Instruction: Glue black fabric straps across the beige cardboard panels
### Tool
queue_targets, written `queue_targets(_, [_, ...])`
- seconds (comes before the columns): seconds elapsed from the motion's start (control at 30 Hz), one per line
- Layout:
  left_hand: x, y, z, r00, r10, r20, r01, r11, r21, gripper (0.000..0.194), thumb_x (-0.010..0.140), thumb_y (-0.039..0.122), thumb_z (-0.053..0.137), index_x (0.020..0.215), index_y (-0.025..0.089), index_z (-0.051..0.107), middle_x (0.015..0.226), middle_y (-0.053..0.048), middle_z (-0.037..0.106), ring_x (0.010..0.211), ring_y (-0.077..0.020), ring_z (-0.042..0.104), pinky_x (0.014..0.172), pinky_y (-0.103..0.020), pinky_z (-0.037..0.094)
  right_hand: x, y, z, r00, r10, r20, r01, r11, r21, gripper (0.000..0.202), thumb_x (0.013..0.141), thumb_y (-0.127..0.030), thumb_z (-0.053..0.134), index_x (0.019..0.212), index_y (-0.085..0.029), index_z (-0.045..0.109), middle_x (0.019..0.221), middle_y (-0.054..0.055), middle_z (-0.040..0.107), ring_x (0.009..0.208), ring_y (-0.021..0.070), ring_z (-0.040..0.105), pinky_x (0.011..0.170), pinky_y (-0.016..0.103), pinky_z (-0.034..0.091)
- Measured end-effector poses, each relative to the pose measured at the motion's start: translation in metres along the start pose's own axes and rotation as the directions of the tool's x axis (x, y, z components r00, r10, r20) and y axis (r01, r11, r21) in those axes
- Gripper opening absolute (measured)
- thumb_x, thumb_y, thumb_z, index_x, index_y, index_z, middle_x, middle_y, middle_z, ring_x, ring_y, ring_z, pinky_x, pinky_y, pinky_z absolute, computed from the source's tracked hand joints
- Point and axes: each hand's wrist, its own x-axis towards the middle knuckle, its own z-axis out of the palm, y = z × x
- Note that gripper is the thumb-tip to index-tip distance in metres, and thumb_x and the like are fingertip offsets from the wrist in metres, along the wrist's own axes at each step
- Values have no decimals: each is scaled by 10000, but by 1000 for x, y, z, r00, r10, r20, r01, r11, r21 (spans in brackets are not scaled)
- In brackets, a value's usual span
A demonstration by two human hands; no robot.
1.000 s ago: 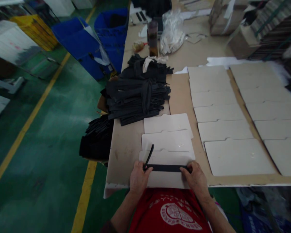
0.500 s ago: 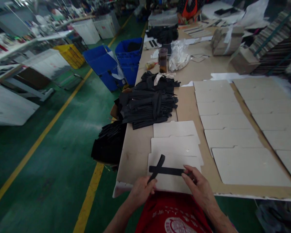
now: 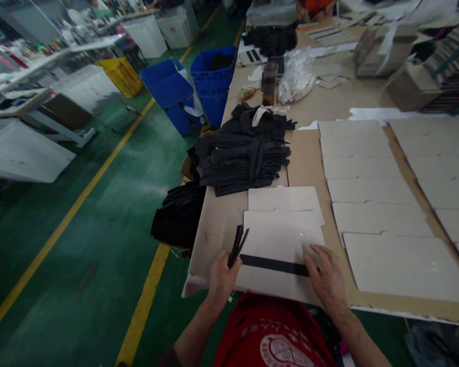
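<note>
Two bare hands work near the front edge of the tan tabletop (image 3: pixel 221 239). The left hand (image 3: pixel 222 278) is closed around a few narrow, black, fabric-like strips (image 3: pixel 237 245), whose upper parts stick up past its fingers. The right hand (image 3: pixel 328 275) is loosely spread, palm down, over the right end of a flat, black, fabric-like band (image 3: pixel 273 263); whether its thumb presses or merely hovers cannot be told. That band lies crosswise on the nearest pale grey rectangular board (image 3: pixel 268 281), its left end just beside the left hand.

The step in hand looks like setting the band straight across the board. The next move would seem to call for light, even pressure along its length, with the spare strips held clear so nothing skews.
</note>
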Motion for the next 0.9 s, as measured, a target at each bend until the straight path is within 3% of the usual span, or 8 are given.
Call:
queue_targets(0.1, [18,0,7,999,16,-49,-13,997,75,292,899,305,496,1078,131,649,1106,-124,679,1053,-240,629,966,-355,460,-7,22,-6,996,51,-75,-58,993,-103,537,909,-544,429,1131,-95,623,1115,201,607,1076,332,550,983,533,454])
queue_targets(0.23, [24,-1,17,999,37,-40,-32,992,126,297,915,296,477,1069,112,653,1162,-147,644,1101,-249,603,1030,-358,425,-27,35,-9,997,77,-21,-79,991,-104,518,898,-517,449,1142,-89,610,1082,192,603,1054,323,553,979,515,464])
queue_targets(0.6, [1,-8,14,1000,4,14,-6,987,158,235,917,301,466,952,158,650,974,-110,681,943,-240,656,878,-346,481,-49,37,-9,963,238,130,-241,971,7,457,869,-477,493,1167,-139,571,1082,147,601,985,294,593,921,498,502])
queue_targets(0.73, [-11,-10,4,1000,18,-17,-17,997,77,271,902,375,480,936,157,637,1003,-119,659,984,-245,633,916,-361,463,-52,30,-15,980,194,52,-193,981,-25,486,864,-523,494,1116,-120,594,1099,177,581,1065,329,552,976,540,456])
queue_targets(0.77, [-14,-8,0,1000,-13,15,13,1000,8,319,902,428,474,941,155,636,974,-116,663,959,-246,638,886,-361,470,-49,24,-17,982,189,22,-189,982,-17,497,861,-534,504,1123,-122,594,1118,180,573,1080,331,543,973,537,457])
queue_targets(0.83, [-20,-2,-5,974,-101,205,143,969,-201,438,901,531,435,1005,152,629,922,-102,679,852,-231,663,725,-330,491,-39,4,-20,979,202,26,-204,978,53,477,863,-525,524,1149,-148,586,1131,162,572,1035,302,563,898,490,506])
queue_targets(0.9, [-25,8,-7,878,-109,466,318,861,-397,520,902,583,397,1101,148,603,909,-95,694,722,-197,676,544,-271,440,-23,-23,-21,971,188,146,-213,959,188,401,884,-473,528,1161,-187,578,1098,121,588,940,247,592,791,410,541])
